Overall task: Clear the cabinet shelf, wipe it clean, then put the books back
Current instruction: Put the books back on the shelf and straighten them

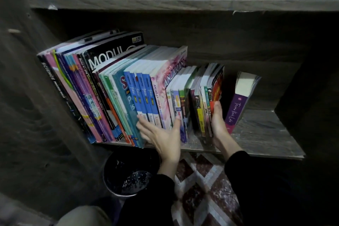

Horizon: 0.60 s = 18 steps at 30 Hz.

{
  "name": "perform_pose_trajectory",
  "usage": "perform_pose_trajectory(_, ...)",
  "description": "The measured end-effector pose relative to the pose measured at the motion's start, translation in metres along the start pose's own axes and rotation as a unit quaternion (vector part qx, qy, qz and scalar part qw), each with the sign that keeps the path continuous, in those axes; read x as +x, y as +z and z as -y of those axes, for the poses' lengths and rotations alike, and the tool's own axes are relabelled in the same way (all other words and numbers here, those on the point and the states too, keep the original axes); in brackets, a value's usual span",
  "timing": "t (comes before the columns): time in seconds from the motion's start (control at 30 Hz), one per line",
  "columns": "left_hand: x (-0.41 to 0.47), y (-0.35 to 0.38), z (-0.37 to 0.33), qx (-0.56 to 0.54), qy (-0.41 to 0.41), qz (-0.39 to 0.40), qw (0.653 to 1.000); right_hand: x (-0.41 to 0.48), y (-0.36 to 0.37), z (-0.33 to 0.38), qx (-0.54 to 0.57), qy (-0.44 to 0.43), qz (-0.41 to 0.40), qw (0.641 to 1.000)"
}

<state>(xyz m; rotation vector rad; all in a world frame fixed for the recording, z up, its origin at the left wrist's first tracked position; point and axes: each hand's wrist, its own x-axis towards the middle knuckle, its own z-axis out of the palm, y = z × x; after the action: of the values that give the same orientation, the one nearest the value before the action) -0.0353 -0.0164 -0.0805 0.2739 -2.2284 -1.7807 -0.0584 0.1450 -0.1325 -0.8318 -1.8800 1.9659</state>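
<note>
Books: a full row stands on the shelf board, packed from its left end to past the middle, all leaning left. Clearing not yet begun, by my reading.
Small paperbacks: loose cluster at the right of the row, gaps between them.
Purple book: alone on the shelf board, apart from the cluster and tilted toward it, bare board to its right.

Left hand: at the board's front edge, fingers spread and straight, touching the blue spines and the pink book. Grips nothing.
Right hand: laid flat along the red cover at the cluster's right face, pressing inward. No curl visible.

Below the board: black bin, open-mouthed, under the row's middle; patterned rug to its right.

Risks (judgement):
- Bracket spans mixed heights, so the short paperbacks may slip out of the squeeze and drop.
- Dropped books could land in the bin.
- Removing the middle takes away the support, and the left-hand lean could collapse rightward.
- Purple book may topple flat if jostled.
</note>
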Motion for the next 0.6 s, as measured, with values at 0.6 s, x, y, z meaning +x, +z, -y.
perform_pose_trajectory(0.6,0.022,-0.011,0.013,-0.043,0.172,-0.086,0.98,-0.032,0.016,0.034,-0.081,-0.074,0.12,0.987)
